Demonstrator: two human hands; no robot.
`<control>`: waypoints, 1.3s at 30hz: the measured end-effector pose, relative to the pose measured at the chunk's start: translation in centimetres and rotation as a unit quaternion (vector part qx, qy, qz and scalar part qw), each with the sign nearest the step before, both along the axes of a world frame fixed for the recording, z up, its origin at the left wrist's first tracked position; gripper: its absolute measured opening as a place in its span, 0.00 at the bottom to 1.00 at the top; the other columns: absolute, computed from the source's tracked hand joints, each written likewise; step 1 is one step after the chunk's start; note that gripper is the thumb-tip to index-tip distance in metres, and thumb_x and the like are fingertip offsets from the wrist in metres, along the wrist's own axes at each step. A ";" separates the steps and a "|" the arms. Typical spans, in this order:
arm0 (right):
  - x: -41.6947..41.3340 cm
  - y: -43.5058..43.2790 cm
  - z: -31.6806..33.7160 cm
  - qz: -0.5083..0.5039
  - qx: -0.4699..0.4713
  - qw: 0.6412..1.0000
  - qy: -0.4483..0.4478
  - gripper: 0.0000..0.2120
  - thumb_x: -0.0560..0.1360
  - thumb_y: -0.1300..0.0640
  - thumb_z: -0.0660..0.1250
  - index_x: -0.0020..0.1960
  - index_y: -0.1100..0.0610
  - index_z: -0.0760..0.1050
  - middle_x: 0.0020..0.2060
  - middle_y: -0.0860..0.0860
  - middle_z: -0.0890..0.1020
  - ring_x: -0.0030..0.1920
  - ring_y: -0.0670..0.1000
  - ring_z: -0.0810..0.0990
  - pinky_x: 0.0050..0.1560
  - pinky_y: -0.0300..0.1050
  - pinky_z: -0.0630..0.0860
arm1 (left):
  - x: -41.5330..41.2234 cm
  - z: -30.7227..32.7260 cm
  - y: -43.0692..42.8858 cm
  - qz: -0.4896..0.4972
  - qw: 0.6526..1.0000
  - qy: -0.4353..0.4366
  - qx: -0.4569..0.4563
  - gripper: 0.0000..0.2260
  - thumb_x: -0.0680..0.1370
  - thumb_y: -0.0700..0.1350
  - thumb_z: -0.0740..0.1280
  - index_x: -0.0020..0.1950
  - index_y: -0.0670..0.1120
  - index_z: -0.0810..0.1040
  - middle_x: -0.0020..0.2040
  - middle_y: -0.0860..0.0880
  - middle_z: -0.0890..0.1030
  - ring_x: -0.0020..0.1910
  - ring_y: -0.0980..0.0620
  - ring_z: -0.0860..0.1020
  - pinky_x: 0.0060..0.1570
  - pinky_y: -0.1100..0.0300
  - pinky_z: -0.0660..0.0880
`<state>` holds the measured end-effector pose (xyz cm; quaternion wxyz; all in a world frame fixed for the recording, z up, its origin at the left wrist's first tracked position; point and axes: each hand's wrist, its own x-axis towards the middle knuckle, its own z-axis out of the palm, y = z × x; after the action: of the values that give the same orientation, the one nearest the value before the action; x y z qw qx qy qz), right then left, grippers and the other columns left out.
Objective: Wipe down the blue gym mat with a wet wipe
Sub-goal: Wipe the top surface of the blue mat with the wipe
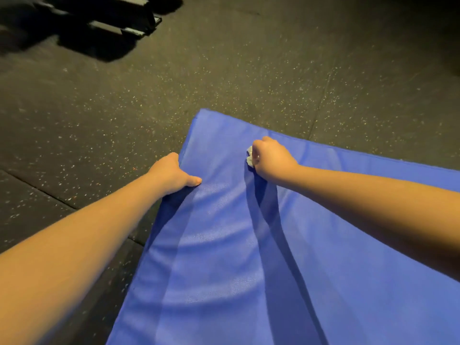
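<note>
The blue gym mat (286,257) lies on the floor and fills the lower right of the head view, its far corner pointing up and left. My right hand (272,159) grips a crumpled white wet wipe (250,156) and presses it on the mat near the far edge. My left hand (174,174) holds the mat's left edge, thumb on top and fingers curled over the side, hidden below. Faint curved wet streaks show on the mat between my arms.
Dark speckled rubber floor (224,70) surrounds the mat, with tile seams running across it. Black gym equipment with metal bars (119,18) stands at the far upper left.
</note>
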<state>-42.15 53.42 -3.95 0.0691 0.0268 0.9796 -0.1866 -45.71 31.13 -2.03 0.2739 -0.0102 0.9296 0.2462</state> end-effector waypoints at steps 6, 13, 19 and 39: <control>0.7 0.9 2.3 -0.071 -0.072 0.994 0.051 0.15 0.74 0.63 0.61 0.32 0.57 0.61 0.32 0.54 0.69 0.39 0.56 0.66 0.31 0.47 0.55 | 1.0 7.4 0.6 -0.106 0.991 0.020 -0.074 0.16 0.72 0.47 0.75 0.53 0.46 0.72 0.52 0.48 0.77 0.48 0.47 0.75 0.41 0.57 0.70; 1.2 1.6 2.8 -0.336 -0.285 0.878 0.187 0.08 0.74 0.56 0.62 0.37 0.50 0.67 0.38 0.54 0.77 0.38 0.52 0.73 0.38 0.43 0.67 | 2.6 12.0 1.3 -0.153 0.981 0.074 -0.096 0.12 0.74 0.53 0.71 0.48 0.48 0.72 0.47 0.51 0.77 0.45 0.49 0.76 0.38 0.57 0.70; 3.3 0.4 3.5 -0.146 -0.228 0.936 0.225 0.04 0.76 0.61 0.64 0.44 0.57 0.76 0.40 0.50 0.72 0.37 0.48 0.70 0.38 0.38 0.63 | 4.9 10.9 1.1 -0.070 0.988 0.135 0.009 0.09 0.79 0.56 0.60 0.54 0.53 0.75 0.49 0.55 0.80 0.47 0.49 0.78 0.45 0.53 0.74; 0.5 -4.8 9.7 -0.146 -0.315 0.895 0.279 0.05 0.74 0.59 0.68 0.40 0.56 0.79 0.37 0.49 0.75 0.41 0.46 0.73 0.42 0.30 0.65 | 6.1 10.2 -0.3 -0.034 0.983 0.139 0.118 0.11 0.78 0.48 0.66 0.49 0.39 0.75 0.45 0.42 0.79 0.45 0.41 0.76 0.39 0.55 0.68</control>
<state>-41.60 48.62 5.71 -0.2307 0.0929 0.8334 -0.4936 -39.59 30.79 8.19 0.1497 0.0883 0.9229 0.3435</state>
